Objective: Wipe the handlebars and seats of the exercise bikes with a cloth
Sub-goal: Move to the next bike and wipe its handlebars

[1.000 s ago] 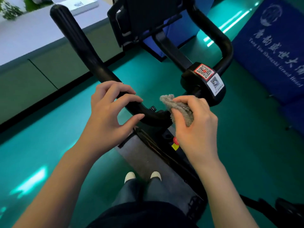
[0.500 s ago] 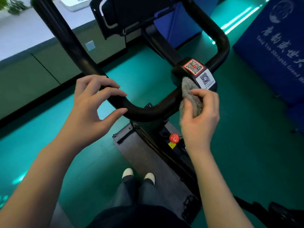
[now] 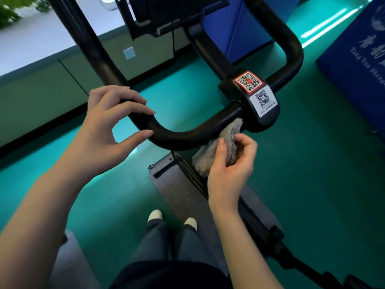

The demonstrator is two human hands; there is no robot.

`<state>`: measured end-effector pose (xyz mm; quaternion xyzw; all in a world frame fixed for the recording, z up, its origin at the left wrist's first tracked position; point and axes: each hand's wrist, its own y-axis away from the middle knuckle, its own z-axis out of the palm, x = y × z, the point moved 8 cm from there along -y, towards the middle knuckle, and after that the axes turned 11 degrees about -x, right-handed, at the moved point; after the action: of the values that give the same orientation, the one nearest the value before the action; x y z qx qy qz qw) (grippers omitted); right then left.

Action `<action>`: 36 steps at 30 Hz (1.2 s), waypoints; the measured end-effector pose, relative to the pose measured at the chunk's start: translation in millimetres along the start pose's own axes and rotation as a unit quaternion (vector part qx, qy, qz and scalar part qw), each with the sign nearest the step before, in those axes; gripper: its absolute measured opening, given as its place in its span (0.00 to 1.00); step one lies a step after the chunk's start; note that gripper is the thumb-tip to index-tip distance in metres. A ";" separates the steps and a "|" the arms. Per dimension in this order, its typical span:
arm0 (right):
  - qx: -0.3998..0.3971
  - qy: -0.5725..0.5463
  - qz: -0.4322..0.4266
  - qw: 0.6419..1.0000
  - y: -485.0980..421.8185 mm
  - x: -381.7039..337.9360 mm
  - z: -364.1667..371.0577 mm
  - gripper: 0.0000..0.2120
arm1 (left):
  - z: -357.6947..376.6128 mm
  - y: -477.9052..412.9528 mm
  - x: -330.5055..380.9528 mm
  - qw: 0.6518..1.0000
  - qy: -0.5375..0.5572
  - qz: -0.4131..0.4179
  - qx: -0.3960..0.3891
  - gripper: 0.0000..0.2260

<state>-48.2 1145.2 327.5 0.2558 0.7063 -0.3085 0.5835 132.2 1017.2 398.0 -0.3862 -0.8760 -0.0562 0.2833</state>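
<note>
A black curved handlebar (image 3: pixel 179 136) of an exercise bike crosses the middle of the head view. Its centre clamp (image 3: pixel 253 101) carries two QR-code stickers. My left hand (image 3: pixel 108 126) curls loosely around the left bend of the bar, fingers apart, thumb below the bar. My right hand (image 3: pixel 231 163) pinches a grey fluffy cloth (image 3: pixel 218 147) against the underside of the bar, just left of the clamp. The bike's seat is not in view.
A black console (image 3: pixel 158 15) rises behind the handlebar. The bike's frame and a grey base mat (image 3: pixel 183 195) lie below, by my feet (image 3: pixel 173 217). Blue mats (image 3: pixel 354 59) stand at the right on the green floor. A low wall ledge (image 3: pixel 41 65) runs along the left.
My right hand has dropped with the cloth from the top of the bar near the clamp to its underside. My left hand has loosened on the left bend.
</note>
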 end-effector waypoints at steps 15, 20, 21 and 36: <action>0.118 -0.010 0.027 0.993 53.8 -8.1 34.8 0.10 | -3.8 -5.4 -7.8 0.998 -0.014 0.053 -0.022 0.12; 0.144 0.003 0.017 0.989 71.8 -17.1 56.9 0.11 | -6.3 -6.6 -13.5 0.996 -0.003 0.082 -0.037 0.10; 0.150 0.004 0.013 0.989 74.8 -19.1 62.2 0.11 | -7.0 -7.1 -14.1 0.995 -0.008 0.090 -0.041 0.10; 0.201 0.193 -0.028 0.960 64.7 -69.0 58.1 0.07 | -17.5 -15.1 -31.3 0.978 -0.073 0.185 -0.066 0.25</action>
<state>50.2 1146.4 379.0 0.4024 0.7358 -0.4048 0.3644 146.4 981.0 397.5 -0.5622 -0.8022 -0.0321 0.1986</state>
